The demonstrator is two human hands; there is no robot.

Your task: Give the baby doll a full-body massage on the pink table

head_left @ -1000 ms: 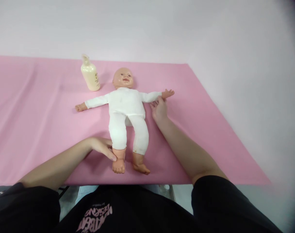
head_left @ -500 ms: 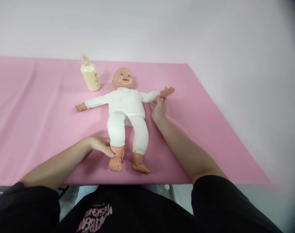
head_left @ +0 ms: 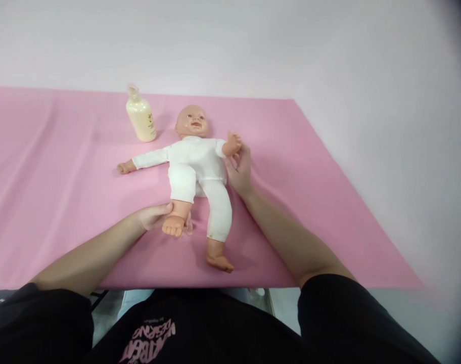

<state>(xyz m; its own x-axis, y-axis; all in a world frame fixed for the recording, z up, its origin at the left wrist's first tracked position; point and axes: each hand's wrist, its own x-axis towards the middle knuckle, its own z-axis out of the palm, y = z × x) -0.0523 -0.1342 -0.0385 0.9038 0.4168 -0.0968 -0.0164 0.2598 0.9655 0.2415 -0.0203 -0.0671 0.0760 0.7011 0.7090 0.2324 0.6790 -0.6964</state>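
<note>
A baby doll (head_left: 200, 156) with a white cloth body lies on its back, head away from me. My left hand (head_left: 154, 216) is closed around the lower part of its leg on the left, thumb on top and fingertips showing past the ankle. That leg is raised and bent at the knee. My right hand (head_left: 241, 167) grips the doll's arm on the right near the wrist, holding it up and folded in toward the chest. The doll's other arm and other leg lie stretched out on the pink cover.
A pump bottle (head_left: 141, 119) of pale yellow liquid stands to the left of the doll's head. The pink cover (head_left: 63, 202) drapes the table, whose near edge runs just in front of my body. Behind it rises a white wall (head_left: 230, 45).
My left hand has lifted the doll's leg and pushed it toward its body. My right hand has raised the outstretched arm and brought it inward.
</note>
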